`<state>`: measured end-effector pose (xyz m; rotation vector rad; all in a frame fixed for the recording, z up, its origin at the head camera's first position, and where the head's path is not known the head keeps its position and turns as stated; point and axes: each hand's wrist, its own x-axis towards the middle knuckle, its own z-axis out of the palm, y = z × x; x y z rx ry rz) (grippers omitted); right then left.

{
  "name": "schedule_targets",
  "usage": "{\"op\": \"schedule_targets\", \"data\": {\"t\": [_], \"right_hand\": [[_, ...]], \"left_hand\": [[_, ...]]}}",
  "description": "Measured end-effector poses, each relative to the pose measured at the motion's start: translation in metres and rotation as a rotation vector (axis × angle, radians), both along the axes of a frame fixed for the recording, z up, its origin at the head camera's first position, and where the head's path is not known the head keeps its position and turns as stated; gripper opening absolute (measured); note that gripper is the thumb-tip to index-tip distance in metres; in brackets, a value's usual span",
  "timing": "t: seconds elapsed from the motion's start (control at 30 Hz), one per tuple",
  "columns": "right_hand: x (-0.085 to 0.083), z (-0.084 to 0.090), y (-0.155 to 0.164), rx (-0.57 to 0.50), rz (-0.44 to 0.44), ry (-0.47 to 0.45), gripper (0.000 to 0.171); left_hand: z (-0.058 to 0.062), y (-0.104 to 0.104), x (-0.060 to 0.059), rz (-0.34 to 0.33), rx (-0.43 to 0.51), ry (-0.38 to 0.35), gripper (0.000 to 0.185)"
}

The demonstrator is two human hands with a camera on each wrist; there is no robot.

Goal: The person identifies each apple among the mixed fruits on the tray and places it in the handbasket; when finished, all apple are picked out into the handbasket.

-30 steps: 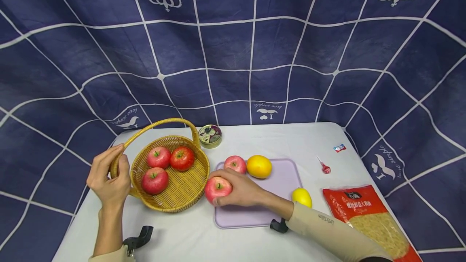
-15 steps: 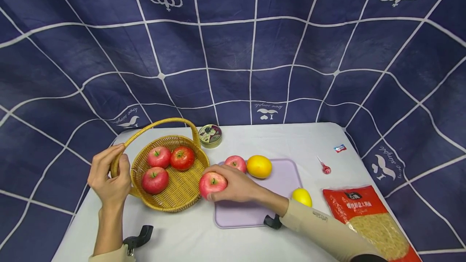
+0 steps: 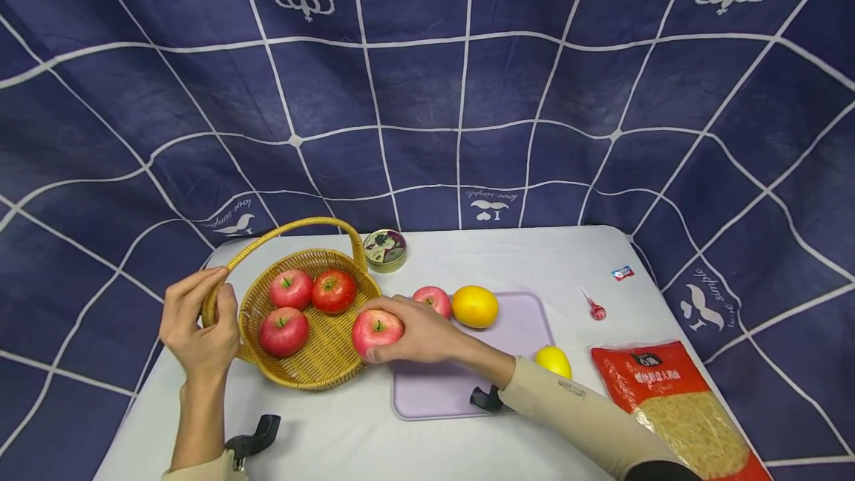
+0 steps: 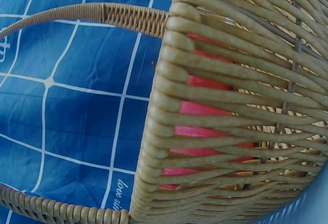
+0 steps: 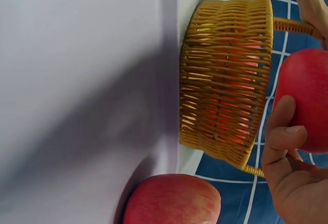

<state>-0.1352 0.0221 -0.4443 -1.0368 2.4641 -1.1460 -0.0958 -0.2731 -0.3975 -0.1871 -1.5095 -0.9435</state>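
- My right hand (image 3: 417,332) grips a smooth, round red apple (image 3: 376,331), fingers curled over its far side and thumb under; on the right wrist view the thumb (image 5: 282,126) presses its glossy skin.
- That apple hangs in the air right at the basket's (image 3: 334,362) near rim, above the edge where wicker meets the board (image 3: 521,332).
- My left hand (image 3: 200,329) is wrapped round the base of the basket's arched handle (image 3: 294,227), fingers closed on the woven cane.
- The basket is round and shallow, of tan wicker; the left wrist view shows thick horizontal strands with gaps, red fruit showing through them.
- I count three apples in it: two at the back touching each other (image 3: 291,288) (image 3: 333,290), one in front (image 3: 283,331).
- The board is a flat lilac slab with rounded corners, matte, lying just right of the basket.
- On its far edge sit another red apple (image 3: 433,298) and a smooth orange (image 3: 475,306), side by side and touching.
- A yellow lemon (image 3: 553,360) lies just off the board's right edge.
- A small round tin (image 3: 385,249) stands behind the basket.
- A shiny red packet (image 3: 675,407) lies at the table's right front; a red lollipop (image 3: 594,307) and a small wrapped sweet (image 3: 623,272) lie beyond it.
- The table (image 3: 508,251) has a plain white cover.
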Motion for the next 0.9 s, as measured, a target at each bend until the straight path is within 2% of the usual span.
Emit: {"op": "schedule_targets", "data": {"t": [0.33, 0.63, 0.9], "right_hand": [[-0.003, -0.004, -0.011, -0.014, 0.026, 0.005, 0.059], [-0.005, 0.002, -0.021, -0.002, 0.052, -0.001, 0.059], [-0.011, 0.006, -0.027, 0.025, 0.148, 0.024, 0.057]], "left_hand": [[0.002, 0.001, 0.001, -0.005, -0.001, 0.007, 0.016], [0.002, 0.002, 0.002, -0.011, 0.002, 0.007, 0.016], [0.000, 0.000, 0.001, -0.013, 0.001, 0.008, 0.016]]}}
